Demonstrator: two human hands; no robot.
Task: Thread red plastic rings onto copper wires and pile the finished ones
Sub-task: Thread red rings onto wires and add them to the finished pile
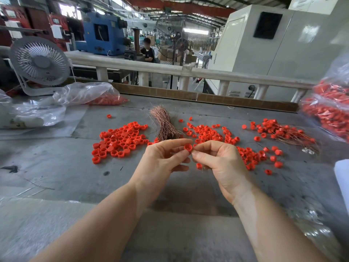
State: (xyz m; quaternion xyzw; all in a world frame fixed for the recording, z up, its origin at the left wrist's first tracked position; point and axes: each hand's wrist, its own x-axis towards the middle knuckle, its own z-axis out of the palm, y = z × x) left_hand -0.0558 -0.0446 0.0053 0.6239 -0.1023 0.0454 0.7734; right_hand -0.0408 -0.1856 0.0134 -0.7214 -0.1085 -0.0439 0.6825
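Over the grey counter (79, 173), both hands met in the middle of the view. The left hand (162, 159) pinched a red ring (188, 147) between thumb and forefinger, its other fingers loosely curled beneath. The ring was a short, bright plastic band with a hollow centre, its open face turned toward the camera. The right hand (217, 159) had thumb and forefinger pressed together right beside the ring, as if nipping something very thin; whether a wire was between them could not be made out. A second ring (199, 166) showed just below, tucked against the right hand's lower fingers.

Behind the hands stood a bundle of copper wires (164, 124), thin, pinkish strands fanned at the far end. Loose rings lay in a heap to its left (119, 140) and another to its right (213, 134). Farther right, rings already on wires lay in a tangle (283, 132). Clear bags of red parts sat at the far left (88, 94) and at the right edge (332, 110). A white fan (39, 61) stood at the back left.
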